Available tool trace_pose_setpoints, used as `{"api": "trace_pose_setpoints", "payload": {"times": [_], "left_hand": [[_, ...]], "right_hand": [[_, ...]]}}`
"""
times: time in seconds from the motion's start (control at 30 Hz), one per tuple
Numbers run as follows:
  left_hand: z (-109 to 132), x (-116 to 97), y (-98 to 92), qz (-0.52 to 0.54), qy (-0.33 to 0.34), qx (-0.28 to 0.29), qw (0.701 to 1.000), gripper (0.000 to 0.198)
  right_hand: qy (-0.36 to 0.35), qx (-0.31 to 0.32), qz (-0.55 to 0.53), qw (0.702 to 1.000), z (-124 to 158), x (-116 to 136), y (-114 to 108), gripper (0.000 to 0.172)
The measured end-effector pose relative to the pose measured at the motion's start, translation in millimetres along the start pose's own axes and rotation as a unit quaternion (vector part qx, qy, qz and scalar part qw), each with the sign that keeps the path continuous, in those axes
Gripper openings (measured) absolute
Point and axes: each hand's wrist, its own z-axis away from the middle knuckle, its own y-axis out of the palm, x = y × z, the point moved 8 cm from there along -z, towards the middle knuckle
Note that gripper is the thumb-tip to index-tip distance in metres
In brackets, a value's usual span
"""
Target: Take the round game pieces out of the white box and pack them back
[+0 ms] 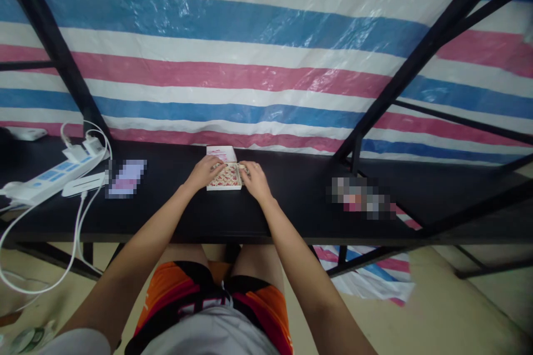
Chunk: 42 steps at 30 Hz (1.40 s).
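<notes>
A shallow white box (225,188) lies on the black desk in front of me, filled with many small cream pieces (225,176) with red marks. Its lid (220,153), white with pink print, is at the far side of the box. My left hand (204,173) reaches over the box's left side, with its fingers extended above the pieces. At the right edge, my right hand (256,180) has its thumb and fingers drawn together around something small and pale, too small to name.
On the left of the black desk (291,216) are a white power strip (54,177) with plugs and looping cables, and a blurred phone (127,178). Blurred items (362,198) lie on the right. Black metal posts (416,72) and a striped plastic sheet (233,61) bound the far side.
</notes>
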Motion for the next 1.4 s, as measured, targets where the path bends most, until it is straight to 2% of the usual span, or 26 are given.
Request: {"api": "trace_pose_setpoints", "payload": {"times": [0.1, 0.17, 0.23, 0.3, 0.47, 0.7, 0.87, 1.0, 1.17, 1.4], "left_hand": [[2.5, 34.1, -10.4, -0.005, -0.101, -0.029, 0.995, 0.026], [6.3, 56.2, -13.2, -0.005, -0.158, -0.029, 0.987, 0.025], [9.6, 70.8, -13.0, -0.019, -0.191, -0.015, 0.981, 0.023], [11.7, 77.1, -10.9, -0.028, -0.204, 0.001, 0.978, 0.023], [11.3, 72.2, -2.2, -0.014, -0.193, 0.032, 0.981, 0.023], [11.8, 71.2, 5.2, -0.007, -0.185, 0.045, 0.982, 0.024], [11.8, 72.6, 7.4, -0.01, -0.181, 0.052, 0.982, 0.026], [11.9, 73.1, 7.5, -0.008, -0.185, 0.054, 0.981, 0.026], [12.0, 73.6, 8.6, -0.007, -0.183, 0.055, 0.981, 0.026], [11.9, 73.4, 8.6, -0.009, -0.181, 0.056, 0.982, 0.026]], "right_hand": [[0.122, -0.055, 0.049, 0.99, 4.7, -45.5, -18.1, 0.031], [0.196, -0.064, 0.091, 0.974, 12.0, -73.5, -25.5, 0.032], [0.244, -0.057, 0.125, 0.96, 19.3, -92.3, -27.9, 0.032], [0.267, -0.039, 0.151, 0.951, 23.8, -101.0, -25.1, 0.031], [0.254, -0.032, 0.186, 0.949, 23.9, -97.8, -18.1, 0.031], [0.254, -0.024, 0.168, 0.952, 22.1, -95.3, -16.3, 0.031], [0.27, 0.021, 0.145, 0.952, 21.9, -95.3, -12.5, 0.041], [0.249, 0.018, 0.149, 0.957, 20.7, -91.6, -13.5, 0.049], [0.234, 0.054, 0.16, 0.957, 19.5, -89.7, -6.3, 0.053], [0.218, 0.05, 0.175, 0.959, 16.6, -87.2, -5.1, 0.047]]}}
